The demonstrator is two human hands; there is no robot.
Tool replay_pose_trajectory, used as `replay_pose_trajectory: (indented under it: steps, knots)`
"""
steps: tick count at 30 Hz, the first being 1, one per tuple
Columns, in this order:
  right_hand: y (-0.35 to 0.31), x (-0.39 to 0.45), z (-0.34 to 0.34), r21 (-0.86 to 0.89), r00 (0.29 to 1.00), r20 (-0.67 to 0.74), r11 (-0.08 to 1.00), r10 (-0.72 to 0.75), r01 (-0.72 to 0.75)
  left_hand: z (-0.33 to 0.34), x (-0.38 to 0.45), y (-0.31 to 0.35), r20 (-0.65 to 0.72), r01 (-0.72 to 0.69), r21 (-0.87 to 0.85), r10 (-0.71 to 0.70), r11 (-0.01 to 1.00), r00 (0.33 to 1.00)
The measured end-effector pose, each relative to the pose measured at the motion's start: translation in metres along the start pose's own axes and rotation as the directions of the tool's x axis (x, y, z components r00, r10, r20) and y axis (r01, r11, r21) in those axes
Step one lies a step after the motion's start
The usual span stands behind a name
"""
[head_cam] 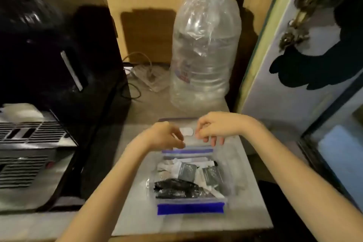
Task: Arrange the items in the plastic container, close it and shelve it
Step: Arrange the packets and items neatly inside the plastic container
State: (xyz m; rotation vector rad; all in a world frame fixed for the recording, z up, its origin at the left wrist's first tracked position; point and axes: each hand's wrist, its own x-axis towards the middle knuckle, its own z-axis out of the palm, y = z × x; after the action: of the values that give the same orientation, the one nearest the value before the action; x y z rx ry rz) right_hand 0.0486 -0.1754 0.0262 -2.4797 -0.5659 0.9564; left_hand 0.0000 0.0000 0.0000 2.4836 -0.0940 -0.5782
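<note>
**Lid in hand, box not yet shut**

The clear plastic container [191,182] sits open on the pale tabletop [245,214] in front of me, its blue-edged near rim toward my body. Inside lie grey foil sachets [186,171], white packets [169,165] and a crumpled black bag [174,189], packed fairly flat. Just beyond the far rim I hold what I take to be the clear lid [187,139] with its blue trim; the picture is soft there, so I may be misreading it.

My left hand [165,136] pinches the lid's left part between thumb and curled fingers. My right hand [213,127] does the same on the right part, with two fingers hanging loosely over the edge.

To close it well, I should bring the lid level over the box, line the blue edges up on all four sides, and check that no packet corner pokes above the rim. Then press the corners one after another, not the middle. The big water bottle [205,45] stands close behind, so I should keep my elbows in.
</note>
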Motion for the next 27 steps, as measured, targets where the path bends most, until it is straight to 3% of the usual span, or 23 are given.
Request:
replay_pose_trajectory:
  steps: [5, 14, 18, 27]
  knots:
    - [0.017, 0.013, 0.038, 0.032, 0.999, 0.036, 0.999, 0.032, -0.033, 0.044, 0.003, -0.025, 0.011, 0.016, 0.037, -0.017, 0.999, 1.0]
    - [0.046, 0.025, 0.097, -0.173, 0.996, -0.051, 0.981, 0.079, -0.087, 0.104, 0.01, -0.042, -0.132, -0.041, 0.213, 0.071, 0.976, 0.989]
    - [0.054, 0.027, 0.109, -0.299, 0.993, -0.116, 0.952, 0.032, -0.066, 0.109, 0.013, -0.044, -0.18, -0.028, 0.283, 0.081, 0.959, 0.98]
    - [0.056, 0.013, 0.119, -0.307, 0.964, -0.26, 0.951, -0.055, -0.029, 0.112, 0.009, -0.047, -0.261, -0.084, 0.274, 0.158, 0.958, 0.952]
